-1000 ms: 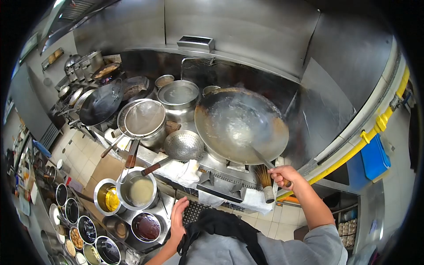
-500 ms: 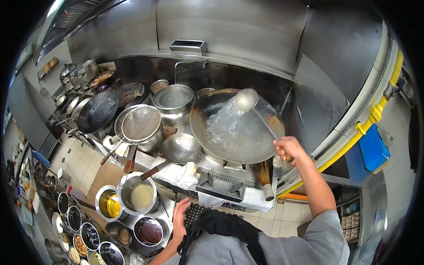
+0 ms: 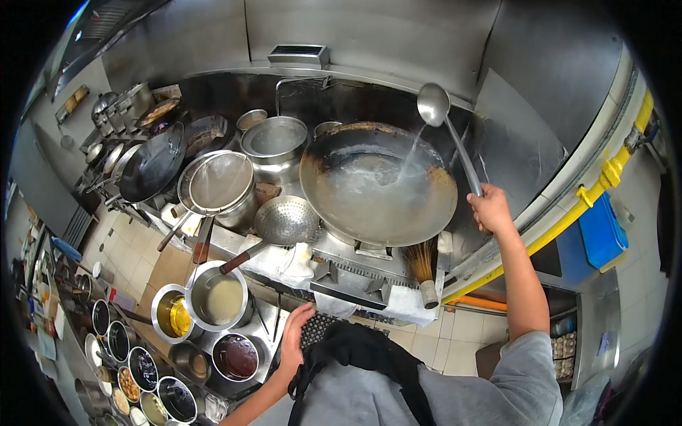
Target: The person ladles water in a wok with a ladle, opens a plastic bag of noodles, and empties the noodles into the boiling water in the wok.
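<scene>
My right hand (image 3: 490, 209) is closed round the handle of a metal ladle (image 3: 434, 104), held up over the right rim of a large wok (image 3: 334, 206). A thin stream of liquid falls from the ladle into the cloudy liquid in the wok. Low by my apron, my left hand (image 3: 292, 336) has its fingers stretched out and holds nothing. Close to it stand a pot of dark red sauce (image 3: 236, 357) and a pot of pale liquid (image 3: 225, 298).
A perforated skimmer (image 3: 288, 220) and a round strainer (image 3: 222, 181) rest left of the wok. A bamboo brush (image 3: 420, 273) stands at its front right. Black woks (image 3: 151, 167) sit further left. Several sauce pots (image 3: 143, 369) fill the lower left. A yellow pipe (image 3: 561, 216) runs along the right.
My right hand has moved right and up, lifting the ladle off the wok's liquid. The splashing has shrunk to a thin stream. My left hand stays low, fingers stretched.
</scene>
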`<action>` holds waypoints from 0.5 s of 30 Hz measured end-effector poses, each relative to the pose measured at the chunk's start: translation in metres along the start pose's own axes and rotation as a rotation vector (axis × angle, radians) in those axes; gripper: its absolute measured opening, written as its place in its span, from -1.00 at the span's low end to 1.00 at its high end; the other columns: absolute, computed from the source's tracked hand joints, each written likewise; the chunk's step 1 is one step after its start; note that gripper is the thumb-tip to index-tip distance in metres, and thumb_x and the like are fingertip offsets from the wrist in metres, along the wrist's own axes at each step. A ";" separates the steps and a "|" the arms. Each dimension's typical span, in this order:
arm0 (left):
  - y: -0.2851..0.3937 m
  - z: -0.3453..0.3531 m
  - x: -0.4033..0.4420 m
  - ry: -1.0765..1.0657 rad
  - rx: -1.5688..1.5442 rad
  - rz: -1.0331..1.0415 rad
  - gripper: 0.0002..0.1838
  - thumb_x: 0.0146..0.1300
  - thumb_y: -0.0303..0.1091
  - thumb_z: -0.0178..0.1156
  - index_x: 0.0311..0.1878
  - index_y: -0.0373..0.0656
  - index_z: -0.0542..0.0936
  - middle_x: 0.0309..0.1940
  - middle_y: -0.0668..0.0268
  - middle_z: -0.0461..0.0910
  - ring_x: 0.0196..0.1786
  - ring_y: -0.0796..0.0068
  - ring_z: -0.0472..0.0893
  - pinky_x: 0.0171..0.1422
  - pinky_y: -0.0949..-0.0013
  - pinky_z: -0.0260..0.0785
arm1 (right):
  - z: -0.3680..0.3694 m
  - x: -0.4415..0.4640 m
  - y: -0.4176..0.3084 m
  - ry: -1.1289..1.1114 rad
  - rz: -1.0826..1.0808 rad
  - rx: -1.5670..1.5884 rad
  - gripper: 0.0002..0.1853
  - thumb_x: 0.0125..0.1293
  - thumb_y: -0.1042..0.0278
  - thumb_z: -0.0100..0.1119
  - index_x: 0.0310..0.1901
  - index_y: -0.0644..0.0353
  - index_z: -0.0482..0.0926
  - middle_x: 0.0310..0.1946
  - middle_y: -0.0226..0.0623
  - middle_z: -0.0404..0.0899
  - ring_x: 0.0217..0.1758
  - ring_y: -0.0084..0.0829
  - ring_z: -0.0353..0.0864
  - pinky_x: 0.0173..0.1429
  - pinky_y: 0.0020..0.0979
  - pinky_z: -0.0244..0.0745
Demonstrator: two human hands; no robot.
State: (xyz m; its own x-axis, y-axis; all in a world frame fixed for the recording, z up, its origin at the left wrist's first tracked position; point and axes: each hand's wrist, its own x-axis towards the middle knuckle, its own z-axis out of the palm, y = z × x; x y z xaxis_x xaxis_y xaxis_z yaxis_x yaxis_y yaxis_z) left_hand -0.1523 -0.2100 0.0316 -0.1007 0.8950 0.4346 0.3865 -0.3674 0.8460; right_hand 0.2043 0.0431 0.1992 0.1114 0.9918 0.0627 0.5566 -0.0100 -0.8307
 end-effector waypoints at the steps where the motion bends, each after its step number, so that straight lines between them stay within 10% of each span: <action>1: 0.000 -0.001 0.000 -0.013 -0.005 -0.002 -0.35 -0.02 -0.15 0.35 0.12 -0.26 0.41 0.16 0.00 0.38 0.24 0.06 0.37 0.33 0.18 0.16 | 0.004 0.001 0.011 0.006 0.001 -0.055 -0.88 0.23 0.45 0.10 -0.33 0.32 0.43 -0.72 -0.43 0.32 -0.83 -0.58 0.28 -0.82 -0.48 0.16; 8: -0.003 -0.003 -0.008 0.008 -0.030 0.024 -0.37 -0.01 -0.18 0.34 0.12 -0.26 0.41 0.15 0.00 0.39 0.22 0.06 0.39 0.31 0.20 0.19 | 0.041 0.004 0.094 0.059 -0.103 -0.562 -0.59 0.03 0.40 0.23 -0.09 0.49 0.51 -0.44 0.12 0.59 -0.34 -0.13 0.65 -0.17 -0.24 0.51; 12: 0.003 -0.009 -0.010 -0.005 -0.013 0.001 -0.40 0.01 -0.19 0.33 0.11 -0.26 0.42 0.14 0.00 0.40 0.20 0.06 0.41 0.29 0.20 0.21 | 0.068 0.004 0.122 -0.012 -0.128 -0.535 -0.70 0.08 0.41 0.21 -0.20 0.47 0.51 -0.54 -0.03 0.56 -0.50 -0.23 0.61 -0.39 -0.24 0.51; 15: -0.006 -0.009 -0.015 -0.020 -0.006 0.008 -0.41 0.02 -0.20 0.33 0.11 -0.26 0.43 0.14 0.00 0.40 0.20 0.07 0.41 0.29 0.21 0.21 | 0.097 -0.011 0.094 -0.199 0.318 -0.047 -0.84 0.16 0.43 0.16 -0.39 0.37 0.44 -0.64 -0.22 0.47 -0.67 -0.38 0.48 -0.64 -0.32 0.38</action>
State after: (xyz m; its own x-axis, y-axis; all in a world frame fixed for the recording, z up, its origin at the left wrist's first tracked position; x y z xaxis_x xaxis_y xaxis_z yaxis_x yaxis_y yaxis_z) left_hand -0.1609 -0.2237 0.0228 -0.0795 0.8967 0.4355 0.3821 -0.3761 0.8441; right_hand 0.1759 0.0440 0.0666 0.1256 0.9434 -0.3068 0.5576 -0.3229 -0.7647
